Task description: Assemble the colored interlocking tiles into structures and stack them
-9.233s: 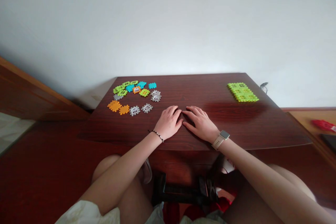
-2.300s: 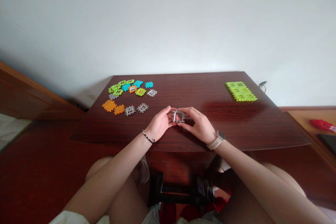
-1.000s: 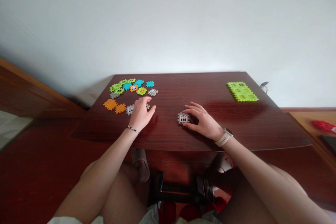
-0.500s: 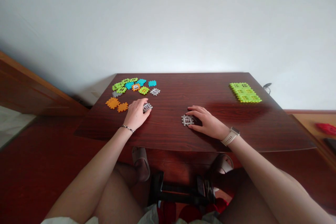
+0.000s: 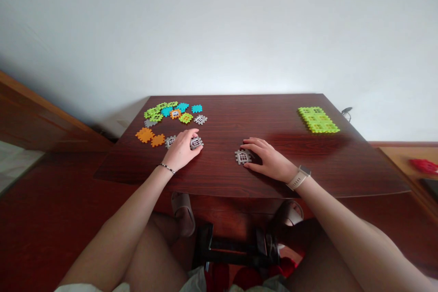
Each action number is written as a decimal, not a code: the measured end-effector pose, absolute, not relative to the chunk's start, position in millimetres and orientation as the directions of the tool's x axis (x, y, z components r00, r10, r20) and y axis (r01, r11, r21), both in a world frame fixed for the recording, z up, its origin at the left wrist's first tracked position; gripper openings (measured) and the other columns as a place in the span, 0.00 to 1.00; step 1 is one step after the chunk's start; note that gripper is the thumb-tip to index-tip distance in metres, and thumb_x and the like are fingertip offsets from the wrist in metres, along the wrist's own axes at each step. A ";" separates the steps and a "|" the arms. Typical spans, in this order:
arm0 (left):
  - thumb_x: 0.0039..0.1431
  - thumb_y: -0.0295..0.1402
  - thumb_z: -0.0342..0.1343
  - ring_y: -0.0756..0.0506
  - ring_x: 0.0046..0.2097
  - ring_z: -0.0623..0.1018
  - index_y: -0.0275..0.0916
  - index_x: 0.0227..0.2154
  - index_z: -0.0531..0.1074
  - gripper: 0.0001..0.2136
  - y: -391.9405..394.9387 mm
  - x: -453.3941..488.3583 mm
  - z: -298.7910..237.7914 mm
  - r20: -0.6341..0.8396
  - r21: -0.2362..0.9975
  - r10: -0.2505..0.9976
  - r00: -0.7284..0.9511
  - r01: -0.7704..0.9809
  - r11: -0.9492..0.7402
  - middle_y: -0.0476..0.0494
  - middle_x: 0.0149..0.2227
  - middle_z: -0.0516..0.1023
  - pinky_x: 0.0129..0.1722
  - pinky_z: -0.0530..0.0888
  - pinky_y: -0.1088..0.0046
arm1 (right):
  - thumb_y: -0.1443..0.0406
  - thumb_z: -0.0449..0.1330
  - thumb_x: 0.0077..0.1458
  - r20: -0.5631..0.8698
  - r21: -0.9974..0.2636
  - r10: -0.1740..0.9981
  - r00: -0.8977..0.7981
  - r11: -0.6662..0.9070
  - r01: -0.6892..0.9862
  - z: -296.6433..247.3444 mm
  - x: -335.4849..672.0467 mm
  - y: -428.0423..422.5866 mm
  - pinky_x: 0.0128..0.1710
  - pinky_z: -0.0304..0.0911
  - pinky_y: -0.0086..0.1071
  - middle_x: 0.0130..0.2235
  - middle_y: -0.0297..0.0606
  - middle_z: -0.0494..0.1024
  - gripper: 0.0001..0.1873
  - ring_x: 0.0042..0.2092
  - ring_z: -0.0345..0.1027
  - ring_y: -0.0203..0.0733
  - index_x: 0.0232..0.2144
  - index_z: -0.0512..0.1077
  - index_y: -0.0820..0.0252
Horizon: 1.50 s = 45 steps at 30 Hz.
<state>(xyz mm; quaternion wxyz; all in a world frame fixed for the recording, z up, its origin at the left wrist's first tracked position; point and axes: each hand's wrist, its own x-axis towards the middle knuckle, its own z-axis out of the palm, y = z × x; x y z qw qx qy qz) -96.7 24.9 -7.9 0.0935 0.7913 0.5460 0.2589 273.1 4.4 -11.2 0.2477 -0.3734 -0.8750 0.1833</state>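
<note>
My left hand (image 5: 183,150) lies on the dark wooden table (image 5: 273,169) with its fingertips closed on a grey window tile (image 5: 196,142). Another grey tile (image 5: 170,141) shows just left of that hand. My right hand (image 5: 268,159) rests flat near the table's middle, its fingers touching the right side of a second grey window tile (image 5: 242,156) that lies flat. A bracelet is on my left wrist, a watch on my right.
A loose heap of green, blue, orange and grey tiles (image 5: 171,114) lies at the far left, with two orange tiles (image 5: 149,137) nearer. A joined green tile mat (image 5: 318,120) sits at the far right. A red object (image 5: 424,165) lies off the table, right.
My left hand has pulled the grey tile slightly right and towards me from the heap. My right hand stays by the other grey tile, which earlier both hands held together.
</note>
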 end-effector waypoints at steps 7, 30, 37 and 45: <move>0.64 0.31 0.63 0.38 0.62 0.78 0.47 0.69 0.66 0.30 6.7 -64.8 15.9 0.344 0.613 0.829 0.440 0.564 -0.554 0.39 0.59 0.78 0.68 0.72 0.54 | 0.54 0.68 0.66 0.348 -0.554 0.785 -0.511 0.613 0.563 -6.0 263.7 0.2 0.69 0.66 0.61 0.63 0.47 0.78 0.29 0.67 0.70 0.60 0.66 0.71 0.49; 0.57 0.28 0.72 0.42 0.52 0.83 0.50 0.69 0.66 0.38 -15.5 -5.0 13.6 0.149 0.988 0.895 0.420 -0.030 -0.151 0.37 0.62 0.74 0.54 0.82 0.63 | 0.50 0.68 0.65 0.177 -0.970 0.909 -0.376 0.227 0.092 3.0 228.0 -16.6 0.31 0.73 0.33 0.36 0.33 0.80 0.19 0.30 0.74 0.38 0.48 0.70 0.52; 0.59 0.33 0.72 0.41 0.54 0.81 0.41 0.52 0.76 0.19 -4.1 -5.6 16.5 0.155 0.988 0.949 0.273 -0.060 -0.144 0.40 0.52 0.80 0.59 0.79 0.61 | 0.49 0.65 0.68 0.116 -0.981 0.916 -0.383 0.167 0.102 3.6 228.2 -17.6 0.23 0.65 0.29 0.37 0.34 0.83 0.16 0.24 0.69 0.33 0.44 0.69 0.53; 0.62 0.39 0.68 0.43 0.46 0.83 0.41 0.51 0.76 0.17 2.7 -9.2 2.8 0.053 0.998 0.974 0.219 0.019 -0.059 0.42 0.48 0.80 0.43 0.84 0.68 | 0.52 0.66 0.67 0.219 -0.950 0.914 -0.341 0.280 0.141 4.7 235.7 -4.1 0.47 0.78 0.42 0.44 0.38 0.85 0.15 0.45 0.82 0.47 0.49 0.73 0.52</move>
